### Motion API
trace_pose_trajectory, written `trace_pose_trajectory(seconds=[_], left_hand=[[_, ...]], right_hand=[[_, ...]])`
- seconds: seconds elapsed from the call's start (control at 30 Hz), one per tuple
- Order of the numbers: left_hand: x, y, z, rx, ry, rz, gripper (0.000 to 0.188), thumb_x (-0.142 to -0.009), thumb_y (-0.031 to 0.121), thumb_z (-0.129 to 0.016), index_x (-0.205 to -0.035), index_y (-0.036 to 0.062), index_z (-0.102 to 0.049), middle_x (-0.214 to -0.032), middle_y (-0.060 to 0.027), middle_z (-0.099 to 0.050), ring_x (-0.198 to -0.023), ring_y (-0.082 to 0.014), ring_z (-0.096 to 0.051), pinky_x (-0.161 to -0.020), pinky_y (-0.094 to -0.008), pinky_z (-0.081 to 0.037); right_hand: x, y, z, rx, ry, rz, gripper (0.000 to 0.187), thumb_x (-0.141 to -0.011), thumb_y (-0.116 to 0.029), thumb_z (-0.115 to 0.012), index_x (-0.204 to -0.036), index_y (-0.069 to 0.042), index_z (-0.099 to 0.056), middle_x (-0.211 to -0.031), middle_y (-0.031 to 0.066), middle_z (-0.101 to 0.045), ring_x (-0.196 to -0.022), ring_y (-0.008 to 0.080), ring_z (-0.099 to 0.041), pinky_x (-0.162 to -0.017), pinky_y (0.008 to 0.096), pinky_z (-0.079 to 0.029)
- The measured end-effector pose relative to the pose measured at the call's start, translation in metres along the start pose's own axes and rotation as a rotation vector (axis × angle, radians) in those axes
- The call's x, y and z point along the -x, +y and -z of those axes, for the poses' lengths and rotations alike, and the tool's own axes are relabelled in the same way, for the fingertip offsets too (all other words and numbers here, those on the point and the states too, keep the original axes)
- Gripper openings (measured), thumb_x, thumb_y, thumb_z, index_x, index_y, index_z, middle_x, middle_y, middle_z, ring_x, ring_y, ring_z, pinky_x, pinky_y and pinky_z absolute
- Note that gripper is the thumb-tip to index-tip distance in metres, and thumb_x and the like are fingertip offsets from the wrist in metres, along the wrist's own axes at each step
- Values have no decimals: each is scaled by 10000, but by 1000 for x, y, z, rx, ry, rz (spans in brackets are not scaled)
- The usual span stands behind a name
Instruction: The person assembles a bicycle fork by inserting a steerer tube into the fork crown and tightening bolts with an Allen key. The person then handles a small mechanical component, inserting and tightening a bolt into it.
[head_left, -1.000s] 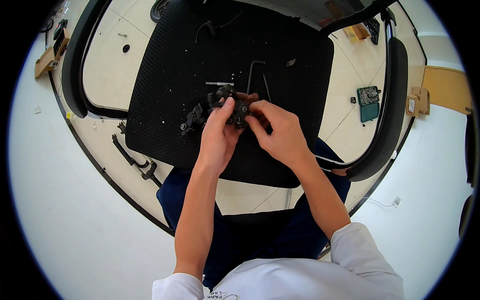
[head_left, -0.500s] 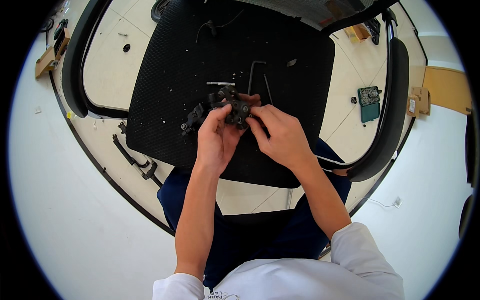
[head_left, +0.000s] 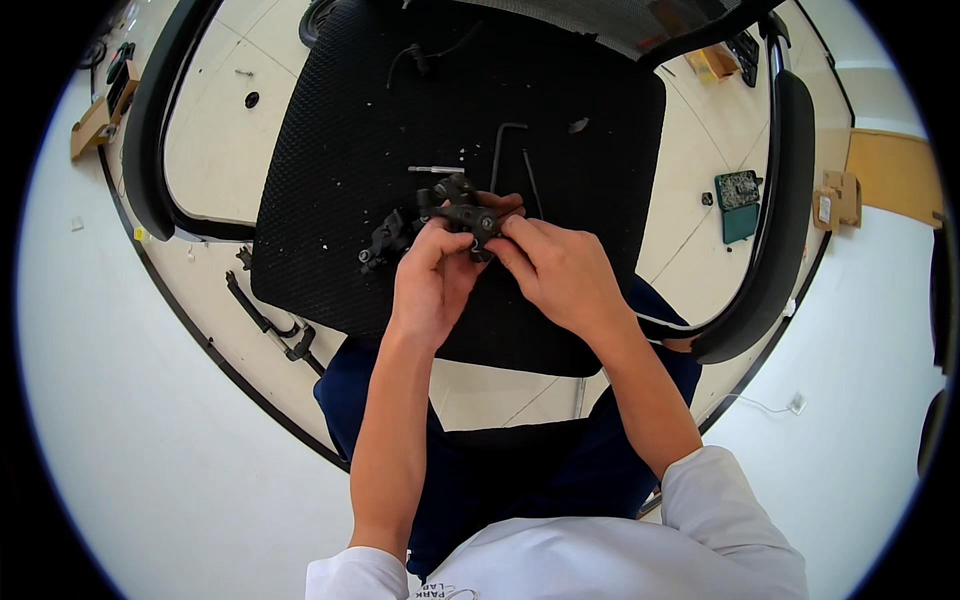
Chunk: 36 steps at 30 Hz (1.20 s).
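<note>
My left hand (head_left: 432, 285) is wrapped round a black metal mechanical part (head_left: 468, 219) with round bolt heads, held above the chair seat. At the part's right side, the thumb and fingers of my right hand (head_left: 562, 270) are closed in a pinch; whether a small piece sits between those fingertips is hidden. Left of my left hand a second black mechanical part (head_left: 384, 243) rests on the seat. A silver rod-shaped tool (head_left: 437, 170) lies just beyond the held part. An L-shaped hex key (head_left: 497, 160) and a thin dark rod (head_left: 532, 182) lie beyond my right hand.
The black chair seat (head_left: 330, 150) has armrests at left (head_left: 150, 130) and right (head_left: 795, 220). A small part with a thin cable (head_left: 419, 60) lies at its far side. On the floor are a fork-like frame part (head_left: 268, 318) and an open green case (head_left: 739, 205).
The held part has turned slightly between my hands, and my left thumb has shifted across it to the right. Both hands keep their hold in nearly the same place.
</note>
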<state>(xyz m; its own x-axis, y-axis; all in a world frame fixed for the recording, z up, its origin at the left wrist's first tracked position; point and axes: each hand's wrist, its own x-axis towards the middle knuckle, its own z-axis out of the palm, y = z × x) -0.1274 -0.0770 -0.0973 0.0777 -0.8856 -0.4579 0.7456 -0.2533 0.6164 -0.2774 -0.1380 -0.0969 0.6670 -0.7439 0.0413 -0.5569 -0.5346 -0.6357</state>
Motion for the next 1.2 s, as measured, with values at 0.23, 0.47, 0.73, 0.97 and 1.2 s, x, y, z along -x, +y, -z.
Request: trace_pose_trajectory(seconds=[0.23, 0.47, 0.73, 0.97, 1.2], left_hand=[[-1, 3, 3, 45, 37, 81, 409, -920, 173, -414, -1248, -17, -569, -1311, -210, -602, -1198, -280, -563, -1069, -425, -406], [-2, -1, 5, 73, 56, 53, 377, -928, 152, -412, -1225, -23, -565, -1312, -203, -592, -1200, -259, -552, -1067, -412, -407], [-2, -1, 5, 131, 41, 35, 352, -934, 158, -413, -1213, -5, -552, -1312, -190, -577, -1186, -240, -539, -1072, -411, -384], [0, 1, 3, 122, 37, 14, 348, -931, 180, -427, -1200, 6, -564, -1302, -182, -593, -1221, -250, -532, -1077, -419, -376], [2, 17, -2, 38, 30, 5, 399, -905, 207, -584, -1227, -28, -556, -1282, -209, -599, -1194, -278, -573, -1052, -428, -423]], right_hand=[[-2, -4, 3, -116, 105, 15, 166, -872, -141, -716, -988, -43, -650, -815, 70, -672, -629, 222, -659, -537, 302, -505], [0, -4, -1, -14, 65, 61, 139, -895, -99, -667, -1016, -48, -620, -858, 65, -650, -651, 240, -663, -538, 315, -517], [0, -8, -19, 50, 93, 2, 118, -944, -139, -622, -1027, -65, -583, -865, 64, -643, -638, 261, -660, -522, 341, -511], [-5, -4, -16, 58, 73, 17, 137, -943, -193, -636, -996, -73, -595, -825, 64, -659, -634, 258, -658, -516, 340, -499], [-13, -20, 14, -138, 43, -21, 181, -925, -236, -681, -948, -66, -622, -773, 52, -668, -592, 190, -651, -529, 271, -486]])
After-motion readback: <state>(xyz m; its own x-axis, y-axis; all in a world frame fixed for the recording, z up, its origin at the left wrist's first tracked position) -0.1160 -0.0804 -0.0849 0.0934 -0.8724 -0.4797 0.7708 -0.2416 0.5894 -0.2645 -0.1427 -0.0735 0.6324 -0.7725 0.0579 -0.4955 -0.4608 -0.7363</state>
